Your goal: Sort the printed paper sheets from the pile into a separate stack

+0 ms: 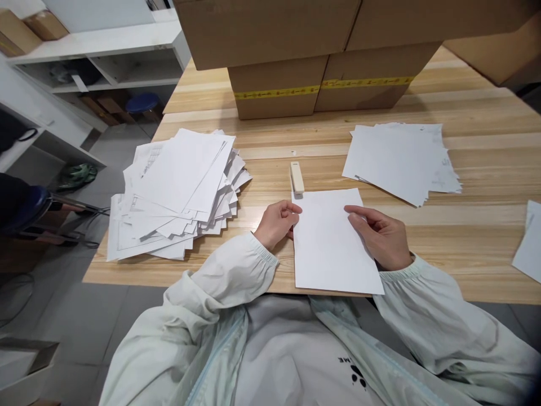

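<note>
A white sheet of paper [332,248] lies in front of me at the table's near edge; whether more sheets are under it I cannot tell. My left hand [279,223] is closed at its upper left edge, thumb and fingers pinching the margin. On the opposite side, my right hand [382,234] grips the right edge, thumb on top and index finger stretched along it. A cream stapler [296,177] sits just beyond the sheet, its near end at the top left corner. Neither hand touches the stapler.
A messy paper pile [181,180] lies to the left, and a smaller paper stack [395,160] to the right. More paper [530,242] is at the far right edge. Stacked cardboard boxes [279,93] stand at the back of the wooden table [270,135].
</note>
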`<state>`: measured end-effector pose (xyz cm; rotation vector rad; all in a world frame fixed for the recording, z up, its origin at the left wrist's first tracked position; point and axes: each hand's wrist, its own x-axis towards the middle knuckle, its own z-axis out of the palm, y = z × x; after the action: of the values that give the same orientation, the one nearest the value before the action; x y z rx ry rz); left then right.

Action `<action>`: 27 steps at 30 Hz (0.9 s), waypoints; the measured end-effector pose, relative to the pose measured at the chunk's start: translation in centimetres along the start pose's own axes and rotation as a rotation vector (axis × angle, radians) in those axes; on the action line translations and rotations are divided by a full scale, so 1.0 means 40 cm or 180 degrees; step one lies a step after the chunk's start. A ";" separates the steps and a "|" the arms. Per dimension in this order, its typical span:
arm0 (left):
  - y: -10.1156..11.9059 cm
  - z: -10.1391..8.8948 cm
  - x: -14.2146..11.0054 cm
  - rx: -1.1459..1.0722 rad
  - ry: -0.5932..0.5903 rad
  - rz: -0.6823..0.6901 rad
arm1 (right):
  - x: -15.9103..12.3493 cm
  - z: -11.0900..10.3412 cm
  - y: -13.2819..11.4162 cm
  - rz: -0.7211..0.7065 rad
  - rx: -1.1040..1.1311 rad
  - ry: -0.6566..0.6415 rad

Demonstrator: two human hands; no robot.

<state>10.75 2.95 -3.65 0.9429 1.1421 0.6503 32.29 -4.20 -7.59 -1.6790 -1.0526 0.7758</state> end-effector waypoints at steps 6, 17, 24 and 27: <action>-0.005 -0.007 0.015 -0.0072 -0.0063 -0.0065 | 0.048 -0.067 -0.021 -0.0785 -0.1853 -0.0171; 0.006 -0.012 0.023 -0.0092 -0.0097 -0.0132 | 0.310 0.201 -0.238 -0.2921 -0.2286 -0.0676; 0.001 -0.012 0.031 -0.0084 -0.0126 -0.0184 | 0.335 0.394 -0.188 -0.2908 -0.2534 -0.1283; 0.002 -0.012 0.031 -0.0082 -0.0139 -0.0145 | 0.332 0.403 -0.178 -0.2917 -0.2544 -0.1260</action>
<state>10.68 4.17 -4.23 0.9026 1.1110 0.6034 22.00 15.30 -6.39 -1.3803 -2.3922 0.0403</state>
